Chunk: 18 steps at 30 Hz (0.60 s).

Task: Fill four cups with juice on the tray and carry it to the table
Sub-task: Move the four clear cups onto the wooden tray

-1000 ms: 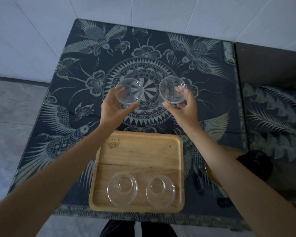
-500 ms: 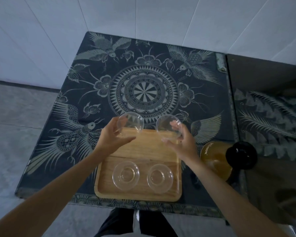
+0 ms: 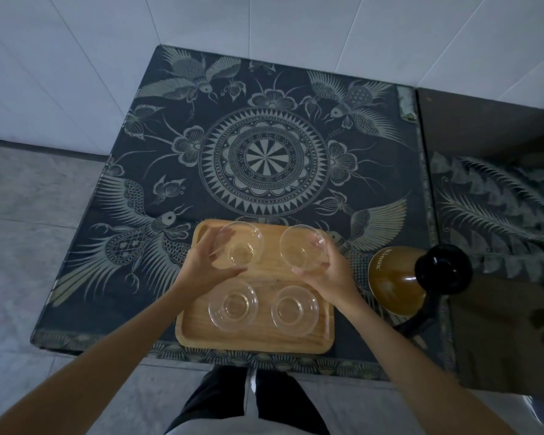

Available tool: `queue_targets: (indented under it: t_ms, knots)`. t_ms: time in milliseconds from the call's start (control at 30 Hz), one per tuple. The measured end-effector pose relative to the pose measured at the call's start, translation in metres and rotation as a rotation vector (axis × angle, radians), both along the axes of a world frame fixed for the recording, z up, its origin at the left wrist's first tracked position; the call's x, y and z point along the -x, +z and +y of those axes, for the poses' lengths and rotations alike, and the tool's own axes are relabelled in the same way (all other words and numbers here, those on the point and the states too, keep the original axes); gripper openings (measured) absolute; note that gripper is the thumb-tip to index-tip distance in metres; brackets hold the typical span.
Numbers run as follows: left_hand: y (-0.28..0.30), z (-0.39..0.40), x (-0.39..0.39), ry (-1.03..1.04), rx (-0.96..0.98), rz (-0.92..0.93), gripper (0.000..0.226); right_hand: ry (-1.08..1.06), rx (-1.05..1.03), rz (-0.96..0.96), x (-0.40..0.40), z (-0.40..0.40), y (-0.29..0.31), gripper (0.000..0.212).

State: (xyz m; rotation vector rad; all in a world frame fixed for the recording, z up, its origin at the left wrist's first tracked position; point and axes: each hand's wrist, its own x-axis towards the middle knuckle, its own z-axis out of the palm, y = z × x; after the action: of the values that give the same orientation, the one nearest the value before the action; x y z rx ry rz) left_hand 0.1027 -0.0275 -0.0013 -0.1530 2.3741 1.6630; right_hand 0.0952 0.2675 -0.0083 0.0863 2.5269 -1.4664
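A wooden tray [image 3: 258,339] lies at the near edge of the dark patterned table. Two empty clear glass cups stand on its near half, one left [image 3: 233,306] and one right [image 3: 295,310]. My left hand [image 3: 201,266] grips a third clear cup [image 3: 240,248] over the tray's far left part. My right hand [image 3: 330,274] grips a fourth clear cup [image 3: 302,251] over the far right part. Whether these two cups touch the tray I cannot tell. A jug of amber juice [image 3: 393,282] with a black lid [image 3: 442,269] stands just right of the tray.
The table [image 3: 139,171] is covered by a dark cloth with bird and mandala patterns. A second dark surface [image 3: 496,215] adjoins it on the right. White tiled wall behind, grey floor to the left. My legs show below the table edge.
Both hands have brought their cups back from over the table's middle and down toward the far half of the tray. The view has pulled back, showing the jug.
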Motion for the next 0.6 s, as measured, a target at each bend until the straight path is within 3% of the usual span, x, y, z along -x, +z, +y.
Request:
queue_targets:
  t_ms: [300, 600]
  knots:
    - [-0.004, 0.002, 0.002, -0.033, -0.027, 0.005, 0.091, 0.002, -0.006, -0.007, -0.003, -0.003, 0.002, 0.087]
    - [-0.007, -0.013, 0.001, -0.126, 0.044, 0.03, 0.115, 0.097, 0.018, -0.038, -0.006, 0.007, 0.014, 0.097]
